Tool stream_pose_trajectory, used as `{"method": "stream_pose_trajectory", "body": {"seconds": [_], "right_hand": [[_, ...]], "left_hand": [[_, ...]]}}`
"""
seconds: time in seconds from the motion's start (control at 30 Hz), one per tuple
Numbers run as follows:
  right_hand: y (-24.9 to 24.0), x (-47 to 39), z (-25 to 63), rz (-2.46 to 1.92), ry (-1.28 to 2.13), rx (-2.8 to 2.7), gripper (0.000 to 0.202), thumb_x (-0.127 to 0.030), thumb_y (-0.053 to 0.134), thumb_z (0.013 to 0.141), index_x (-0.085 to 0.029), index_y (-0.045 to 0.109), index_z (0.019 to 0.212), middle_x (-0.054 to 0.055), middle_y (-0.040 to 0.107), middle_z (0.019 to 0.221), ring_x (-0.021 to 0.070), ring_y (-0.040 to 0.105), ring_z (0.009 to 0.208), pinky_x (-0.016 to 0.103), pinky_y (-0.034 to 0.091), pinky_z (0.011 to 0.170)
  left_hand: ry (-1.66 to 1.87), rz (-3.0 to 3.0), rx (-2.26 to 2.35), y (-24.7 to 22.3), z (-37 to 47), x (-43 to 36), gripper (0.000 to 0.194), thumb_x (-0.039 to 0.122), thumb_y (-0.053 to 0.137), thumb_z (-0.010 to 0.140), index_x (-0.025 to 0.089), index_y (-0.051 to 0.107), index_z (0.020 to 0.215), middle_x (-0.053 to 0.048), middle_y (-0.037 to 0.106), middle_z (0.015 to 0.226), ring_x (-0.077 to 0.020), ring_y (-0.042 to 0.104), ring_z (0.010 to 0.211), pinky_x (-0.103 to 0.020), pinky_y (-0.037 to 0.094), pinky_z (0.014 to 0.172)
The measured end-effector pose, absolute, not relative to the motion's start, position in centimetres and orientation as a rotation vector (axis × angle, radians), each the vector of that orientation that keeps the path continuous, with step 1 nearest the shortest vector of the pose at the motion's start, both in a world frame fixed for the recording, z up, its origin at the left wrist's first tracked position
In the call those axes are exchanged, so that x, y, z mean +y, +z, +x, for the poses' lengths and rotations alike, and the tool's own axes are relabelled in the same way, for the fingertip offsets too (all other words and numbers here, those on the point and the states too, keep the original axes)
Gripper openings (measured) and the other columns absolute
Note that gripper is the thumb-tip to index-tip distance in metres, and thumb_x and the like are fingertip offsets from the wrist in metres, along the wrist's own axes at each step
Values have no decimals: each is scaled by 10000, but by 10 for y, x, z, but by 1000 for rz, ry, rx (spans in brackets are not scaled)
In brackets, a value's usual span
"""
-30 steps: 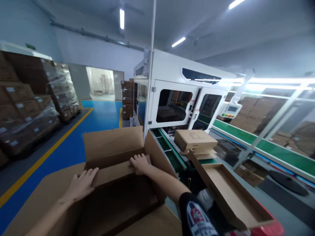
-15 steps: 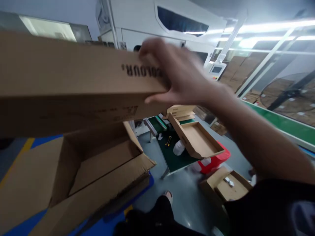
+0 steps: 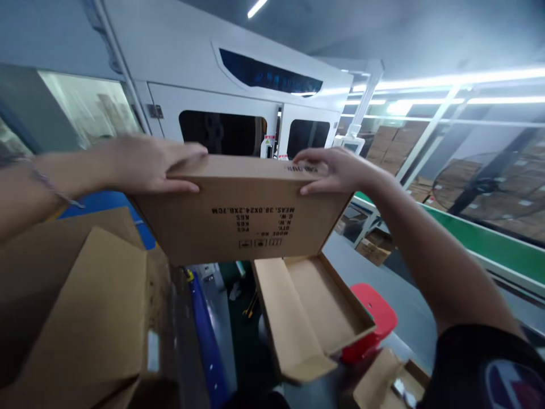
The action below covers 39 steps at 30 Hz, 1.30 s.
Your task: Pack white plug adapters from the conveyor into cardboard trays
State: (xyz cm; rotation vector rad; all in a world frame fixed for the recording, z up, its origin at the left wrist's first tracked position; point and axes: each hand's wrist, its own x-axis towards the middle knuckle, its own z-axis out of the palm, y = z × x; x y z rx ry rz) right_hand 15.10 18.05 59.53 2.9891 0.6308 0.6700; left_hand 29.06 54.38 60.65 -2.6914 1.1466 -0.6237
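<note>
A flat brown cardboard box (image 3: pixel 238 221) with upside-down black print hangs in the air in front of me, its broad side facing me. My left hand (image 3: pixel 157 167) grips its upper left edge, thumb on the near face and fingers over the top. At the upper right edge my right hand (image 3: pixel 330 170) holds it the same way. Below the held box, an open shallow cardboard box (image 3: pixel 336 301) sits on a dark green worktable (image 3: pixel 244 352).
A large open carton (image 3: pixel 85 307) stands at the lower left. A red stool (image 3: pixel 377 309) and another carton (image 3: pixel 378 378) are at the lower right. A white machine (image 3: pixel 170 68) stands ahead, with a green conveyor (image 3: pixel 481 238) along the right.
The held box has moved from the upper left to the middle, its printed broad side now facing me. My left hand has come into view on it. The view has turned left.
</note>
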Motion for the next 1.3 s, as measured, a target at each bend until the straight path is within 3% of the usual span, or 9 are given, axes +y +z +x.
{"method": "stream_pose_trajectory", "body": {"seconds": [0.17, 0.43, 0.6, 0.73, 0.83, 0.93, 1.07, 1.2, 1.3], "right_hand": [[595, 86, 238, 3115, 471, 627, 654, -618, 620, 710, -268, 565, 1259, 47, 644, 1124, 257, 590, 987, 405, 437, 863], [546, 14, 390, 3244, 281, 594, 642, -573, 658, 691, -290, 567, 1259, 33, 640, 1141, 233, 584, 983, 367, 430, 879], [479, -14, 440, 3257, 366, 506, 576, -488, 677, 710, -289, 580, 1242, 41, 598, 1222, 252, 514, 1120, 393, 384, 973], [397, -41, 434, 3320, 1010, -112, 551, -562, 545, 800, -239, 562, 1246, 103, 548, 1276, 274, 468, 1174, 444, 365, 990], [317, -38, 423, 3412, 1262, -632, 550, -488, 369, 899, -137, 450, 1316, 145, 553, 1260, 246, 497, 1153, 368, 414, 936], [263, -20, 423, 3545, 1035, -838, 519, -462, 231, 937, -121, 484, 1235, 131, 621, 1151, 206, 572, 1039, 276, 452, 840], [259, -18, 434, 3453, 865, -1066, 596, -588, 205, 904, -151, 609, 948, 140, 674, 876, 259, 620, 854, 318, 460, 730], [278, -42, 437, 3322, 699, -1231, 515, -540, 282, 891, -170, 638, 866, 182, 667, 887, 319, 625, 874, 385, 452, 711], [286, -53, 436, 3263, 552, -1269, 430, -466, 359, 872, -156, 656, 864, 203, 663, 893, 338, 628, 882, 413, 458, 703]], "left_hand": [[-407, -2587, 1254, 591, 360, 445, 781, 726, 316, 827, 247, 294, 1443, -89, 566, 1209, -286, 549, 1059, -330, 381, 867], [-393, -2641, 1338, 525, 488, 374, 755, 693, 295, 837, 222, 343, 1426, -114, 616, 1124, -270, 581, 959, -312, 360, 822], [-312, -2759, 1408, 478, 543, 346, 709, 683, 364, 822, 252, 425, 1381, -105, 628, 1113, -280, 561, 1020, -343, 385, 866], [-603, -3188, 1354, 444, 562, 365, 678, 703, 503, 736, 266, 563, 1251, -67, 580, 1231, -295, 502, 1152, -395, 378, 984], [-642, -3816, 1258, 376, 554, 383, 737, 666, 442, 797, 234, 373, 1389, -80, 495, 1359, -277, 452, 1246, -384, 430, 983], [-306, -4272, 1091, 307, 542, 378, 831, 647, 494, 780, 186, 252, 1429, -115, 464, 1394, -286, 474, 1240, -379, 462, 976], [-155, -4559, 673, 277, 542, 347, 650, 568, 434, 855, 184, 332, 1369, -117, 501, 1364, -263, 528, 1195, -356, 493, 939], [217, -4227, 678, 285, 546, 324, 542, 451, 238, 933, 145, 305, 1375, -145, 553, 1306, -218, 607, 1095, -317, 530, 848], [262, -3983, 674, 291, 543, 316, 495, 415, 272, 923, 131, 406, 1306, -158, 611, 1223, -236, 611, 1084, -327, 519, 831]]}}
